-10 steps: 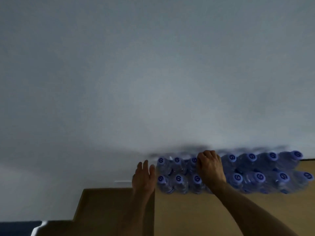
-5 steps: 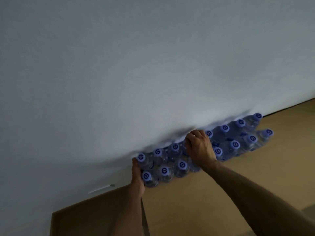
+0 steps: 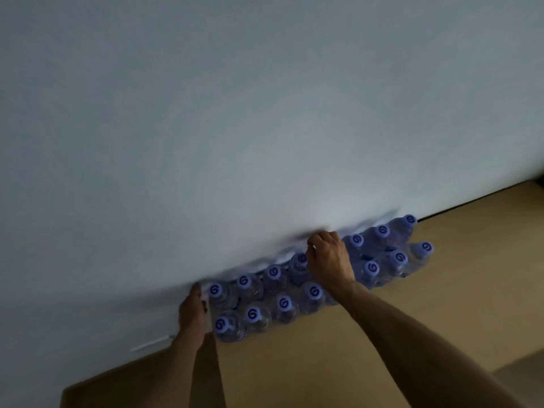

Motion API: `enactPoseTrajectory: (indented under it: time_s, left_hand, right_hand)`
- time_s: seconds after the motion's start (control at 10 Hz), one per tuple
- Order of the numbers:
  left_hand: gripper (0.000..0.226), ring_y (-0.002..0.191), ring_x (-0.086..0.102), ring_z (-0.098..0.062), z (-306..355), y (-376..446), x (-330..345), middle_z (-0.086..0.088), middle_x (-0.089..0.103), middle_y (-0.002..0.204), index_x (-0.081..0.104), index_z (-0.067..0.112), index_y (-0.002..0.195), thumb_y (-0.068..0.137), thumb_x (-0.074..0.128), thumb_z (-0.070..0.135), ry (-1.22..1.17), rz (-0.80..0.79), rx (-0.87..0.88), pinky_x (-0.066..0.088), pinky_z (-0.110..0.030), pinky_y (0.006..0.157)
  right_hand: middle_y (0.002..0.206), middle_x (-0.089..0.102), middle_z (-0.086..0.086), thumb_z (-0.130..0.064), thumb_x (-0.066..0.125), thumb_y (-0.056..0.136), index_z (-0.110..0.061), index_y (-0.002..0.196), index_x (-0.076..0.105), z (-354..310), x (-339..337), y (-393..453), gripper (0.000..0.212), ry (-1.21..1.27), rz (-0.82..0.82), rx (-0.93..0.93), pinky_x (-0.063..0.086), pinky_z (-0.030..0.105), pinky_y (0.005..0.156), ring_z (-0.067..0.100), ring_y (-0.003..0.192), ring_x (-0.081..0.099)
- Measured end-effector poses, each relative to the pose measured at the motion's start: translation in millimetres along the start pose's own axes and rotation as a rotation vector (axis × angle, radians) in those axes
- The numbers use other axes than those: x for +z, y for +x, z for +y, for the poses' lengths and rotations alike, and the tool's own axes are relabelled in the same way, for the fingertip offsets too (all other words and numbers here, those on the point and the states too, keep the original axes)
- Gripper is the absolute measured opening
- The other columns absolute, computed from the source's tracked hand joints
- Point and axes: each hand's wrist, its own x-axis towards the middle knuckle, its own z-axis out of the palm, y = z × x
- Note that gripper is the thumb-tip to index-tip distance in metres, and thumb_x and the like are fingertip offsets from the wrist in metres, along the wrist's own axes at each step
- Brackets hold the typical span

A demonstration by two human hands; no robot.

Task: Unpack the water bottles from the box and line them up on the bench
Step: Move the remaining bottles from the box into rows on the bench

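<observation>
The water bottles (image 3: 297,293) stand upright on a tan wooden bench (image 3: 412,325), caps up toward the camera, so each bottle's long axis runs vertical. Together they form a block two rows deep, pressed against a pale grey-white wall (image 3: 235,128). The block's long axis follows the foot of the wall, climbing from lower left to upper right across the tilted view. Each lilac-blue cap carries a dark swirl mark, and the clear bodies beneath are packed side by side, touching.

The left hand (image 3: 192,312) is at the left end of the block, its palm and fingers laid against the side of the end bottles next to the wall; the fingers look roughly straight, though their tips are partly hidden and the contact is blurred. The right hand (image 3: 329,262) sits on top of the block near its middle, fingers curled down over the back row against the wall, seemingly gripping a bottle top there; exactly which cap it holds cannot be made out.

Left of the block, below the left forearm, a brown cardboard box (image 3: 129,381) shows its dim upper edge against the bench's end. The wall fills most of the view, and the room is dimly lit.
</observation>
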Motion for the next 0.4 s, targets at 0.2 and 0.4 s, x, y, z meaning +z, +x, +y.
enactPoseTrajectory:
  time_s: [0.2, 0.4]
  left_hand:
    - [0.047, 0.107, 0.059, -0.04, 44, -56, 1, -0.027, 0.062, 0.118, 0.065, -0.005, 0.109, 0.102, 0.04, 0.035, 0.544, 0.288, 0.211, 0.044, -0.042, 0.095]
    - [0.035, 0.111, 0.059, -0.034, 43, -155, 51, -0.017, 0.061, 0.124, 0.061, 0.009, 0.124, 0.096, 0.053, 0.028, 0.441, 0.402, 0.415, 0.046, -0.039, 0.09]
  right_hand:
    - [0.109, 0.064, 0.012, -0.014, 0.052, 0.087, -0.007, 0.101, 0.066, 16, -15, 12, 0.021, -0.013, -0.126, -0.02, 0.042, 0.039, 0.084, 0.034, 0.105, 0.052]
    - [0.116, 0.062, 0.009, -0.018, 0.052, 0.087, -0.01, 0.104, 0.065, 45, -56, 28, 0.023, -0.046, -0.257, -0.218, 0.039, 0.035, 0.084, 0.032, 0.111, 0.049]
